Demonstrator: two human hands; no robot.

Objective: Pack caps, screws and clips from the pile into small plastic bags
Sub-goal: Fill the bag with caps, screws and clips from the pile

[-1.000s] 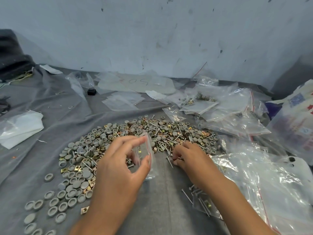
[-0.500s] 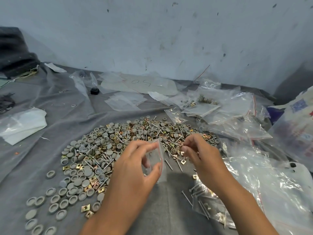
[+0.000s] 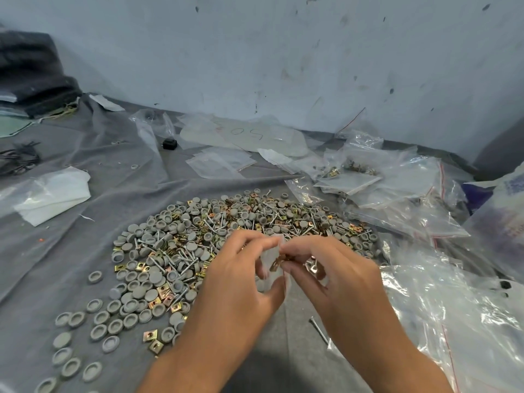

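Note:
A wide pile (image 3: 215,236) of grey round caps, silver screws and brass clips lies on the grey cloth (image 3: 85,251). My left hand (image 3: 235,285) holds a small clear plastic bag (image 3: 270,260) upright just above the near edge of the pile, thumb and fingers curled round it. My right hand (image 3: 337,276) meets it at the bag's mouth and pinches brass clips (image 3: 279,260) there. Loose caps (image 3: 93,330) trail off to the lower left. A single screw (image 3: 319,330) lies on the cloth below my right wrist.
Crumpled clear bags (image 3: 442,302), some with red zip strips, cover the right side. Filled and flat bags (image 3: 351,180) lie behind the pile near the wall. White folded plastic (image 3: 54,194) sits at left, a small black object (image 3: 169,143) behind, dark items at far left.
My right hand rose from the pile with clips and came to the mouth of the bag. My left hand lifted the bag slightly toward it.

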